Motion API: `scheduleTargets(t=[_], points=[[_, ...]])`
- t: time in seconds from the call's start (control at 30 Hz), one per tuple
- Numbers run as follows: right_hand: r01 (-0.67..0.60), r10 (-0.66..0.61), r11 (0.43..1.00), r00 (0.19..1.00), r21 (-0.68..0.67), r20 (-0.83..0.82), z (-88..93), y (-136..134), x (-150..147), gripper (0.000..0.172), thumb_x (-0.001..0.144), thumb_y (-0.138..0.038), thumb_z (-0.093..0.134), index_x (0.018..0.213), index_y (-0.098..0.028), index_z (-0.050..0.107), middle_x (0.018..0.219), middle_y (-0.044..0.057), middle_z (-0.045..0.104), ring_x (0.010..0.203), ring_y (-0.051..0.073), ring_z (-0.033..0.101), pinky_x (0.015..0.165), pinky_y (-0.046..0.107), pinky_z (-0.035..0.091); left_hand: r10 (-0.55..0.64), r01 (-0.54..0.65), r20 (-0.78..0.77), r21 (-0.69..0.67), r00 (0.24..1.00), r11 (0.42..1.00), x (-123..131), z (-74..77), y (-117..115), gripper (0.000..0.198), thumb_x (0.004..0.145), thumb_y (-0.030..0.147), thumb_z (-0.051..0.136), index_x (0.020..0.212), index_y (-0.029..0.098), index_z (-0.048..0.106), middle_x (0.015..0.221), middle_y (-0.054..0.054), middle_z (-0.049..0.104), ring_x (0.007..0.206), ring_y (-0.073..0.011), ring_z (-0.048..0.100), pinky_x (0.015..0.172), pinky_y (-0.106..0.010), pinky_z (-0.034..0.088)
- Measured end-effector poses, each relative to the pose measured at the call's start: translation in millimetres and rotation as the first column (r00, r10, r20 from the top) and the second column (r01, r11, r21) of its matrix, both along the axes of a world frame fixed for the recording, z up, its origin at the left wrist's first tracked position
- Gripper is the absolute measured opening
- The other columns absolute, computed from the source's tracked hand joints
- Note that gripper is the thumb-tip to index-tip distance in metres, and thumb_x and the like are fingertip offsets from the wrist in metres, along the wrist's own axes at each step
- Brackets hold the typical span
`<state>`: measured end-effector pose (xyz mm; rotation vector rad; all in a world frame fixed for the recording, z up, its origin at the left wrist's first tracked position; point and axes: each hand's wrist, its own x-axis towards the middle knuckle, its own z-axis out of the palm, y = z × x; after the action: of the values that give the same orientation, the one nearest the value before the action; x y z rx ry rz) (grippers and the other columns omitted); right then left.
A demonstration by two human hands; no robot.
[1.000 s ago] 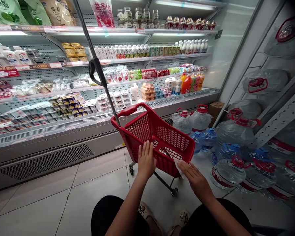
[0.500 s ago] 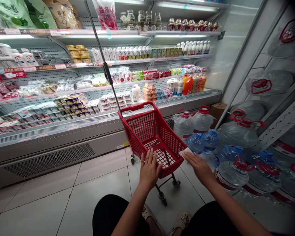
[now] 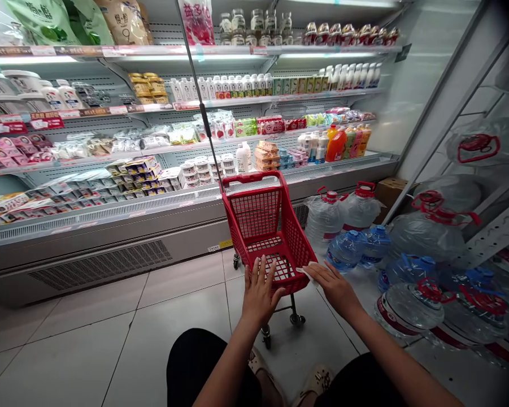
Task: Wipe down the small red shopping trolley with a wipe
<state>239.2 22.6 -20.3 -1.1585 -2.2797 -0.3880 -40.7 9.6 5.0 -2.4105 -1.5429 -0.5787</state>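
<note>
A small red shopping trolley [image 3: 268, 226] on castors stands on the tiled floor in front of me, its long grey handle pole [image 3: 203, 113] rising to the upper left. My left hand [image 3: 259, 291] lies flat with fingers spread against the trolley's near wall. My right hand [image 3: 333, 282] lies flat at the trolley's near right corner, pressing a white cloth or tissue [image 3: 308, 272] against the rim. The basket looks empty inside.
An open chilled cabinet [image 3: 110, 215] with shelves of dairy packs and bottles runs along the left and back. Several large water bottles with red handles [image 3: 410, 299] lie and stand on the floor at the right, beside a metal rack [image 3: 487, 232]. My knees show at the bottom.
The trolley has swung round and rolled a little away and to the right, now facing the cabinet more squarely. Both hands followed it, staying flat on its near side.
</note>
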Motion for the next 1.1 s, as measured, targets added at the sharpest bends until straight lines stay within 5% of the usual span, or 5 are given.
scheduleTargets(t=[0.17,0.43,0.6,0.87,1.1], points=[[0.054,-0.055,0.999,0.998,-0.004,-0.036,-5.9,-5,-6,0.076,0.096,0.002,0.03,0.165,-0.029,0.029,0.15,0.003,0.061,0.143,0.019,0.054,0.123,0.048,0.041,0.014,-0.014,0.004,0.01,1.0,1.0,-8,-0.5,7,0.067,0.107,0.051,0.044,0.168,0.034,0.02,0.175,-0.004,0.019,0.163,-0.0281,0.013,0.131,-0.061,0.011],[0.094,-0.094,0.996,0.992,-0.009,-0.081,-9.6,-25,-64,0.075,0.095,0.001,0.035,0.166,-0.023,0.027,0.154,0.007,0.057,0.145,0.024,0.05,0.123,0.05,0.041,0.017,-0.017,0.039,-0.005,0.999,1.0,-15,-2.2,15,0.046,0.109,0.051,0.041,0.144,0.029,0.061,0.17,-0.001,0.036,0.161,-0.0284,0.021,0.131,-0.063,0.011],[-0.009,0.01,1.0,0.999,0.012,-0.051,-5.5,-24,-94,0.076,0.093,0.0,0.038,0.166,-0.021,0.029,0.154,0.009,0.058,0.141,0.023,0.054,0.12,0.047,0.045,0.009,-0.009,0.005,0.014,1.0,1.0,-20,-2.9,14,0.05,0.11,0.045,0.041,0.156,0.028,0.048,0.172,-0.001,0.03,0.162,-0.0254,0.019,0.132,-0.058,0.014],[-0.004,0.003,1.0,1.0,-0.025,-0.028,8.8,-24,-55,0.07,0.094,0.002,0.036,0.158,-0.025,0.046,0.131,0.006,0.073,0.123,0.021,0.067,0.114,0.046,0.052,0.034,-0.034,0.0,0.041,0.999,0.999,-43,-0.7,18,0.056,0.11,0.037,0.037,0.165,0.035,0.028,0.172,0.002,0.029,0.161,-0.0202,0.02,0.133,-0.054,0.003],[-0.146,0.147,0.989,0.988,-0.025,0.047,15.5,-38,-55,0.078,0.093,0.006,0.033,0.164,-0.026,0.032,0.152,0.001,0.06,0.143,0.017,0.053,0.122,0.043,0.044,0.224,-0.226,0.036,0.031,0.974,0.974,-75,3.2,32,0.058,0.11,0.027,0.03,0.167,0.032,0.022,0.171,0.0,0.03,0.16,-0.0227,0.025,0.132,-0.059,0.0]])
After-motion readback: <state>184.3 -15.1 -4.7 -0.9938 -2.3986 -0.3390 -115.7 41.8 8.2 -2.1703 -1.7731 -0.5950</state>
